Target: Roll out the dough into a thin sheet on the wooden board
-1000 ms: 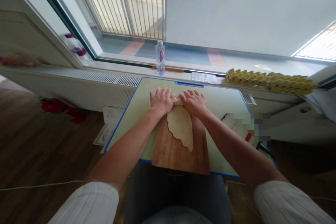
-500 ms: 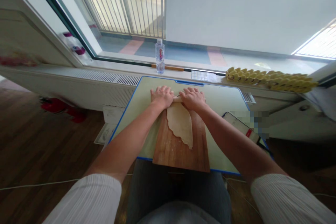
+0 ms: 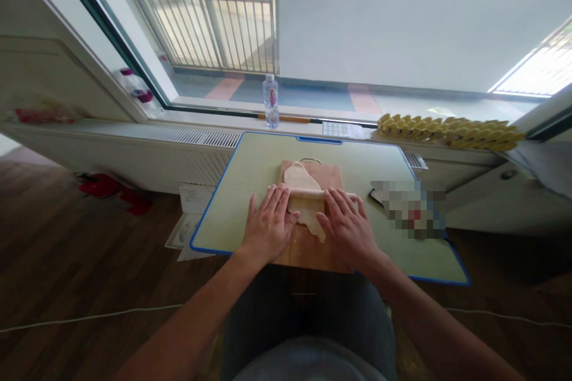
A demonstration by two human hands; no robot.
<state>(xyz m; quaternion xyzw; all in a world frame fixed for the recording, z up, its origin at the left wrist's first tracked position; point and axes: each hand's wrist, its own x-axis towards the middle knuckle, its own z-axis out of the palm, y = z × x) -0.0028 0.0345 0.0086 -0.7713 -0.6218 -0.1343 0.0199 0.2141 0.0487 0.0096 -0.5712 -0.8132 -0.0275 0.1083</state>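
A thin wooden rolling pin (image 3: 308, 193) lies crosswise over a sheet of pale dough (image 3: 300, 177). My left hand (image 3: 270, 220) holds the pin near its left end, fingers laid over the top and thumb pointing inward. Toward the other end, my right hand (image 3: 351, 223) grips it the same way, its thumb over the dough. The dough has an uneven outline and shows on both sides of the pin. Beneath it is a brown wooden cutting board (image 3: 333, 175) with a small loop at its far edge.
The board rests on a pale green, blue-edged table (image 3: 227, 202). A phone (image 3: 375, 195), partly blurred out, lies at the right. Along the windowsill stand a clear water bottle (image 3: 270, 104) and a yellow ruffled object (image 3: 447, 131). A red fire extinguisher (image 3: 114, 193) is on the floor at left.
Both hands and the rolling pin have come back toward me, from the far end of the board to about its middle. Dough now shows beyond the pin.
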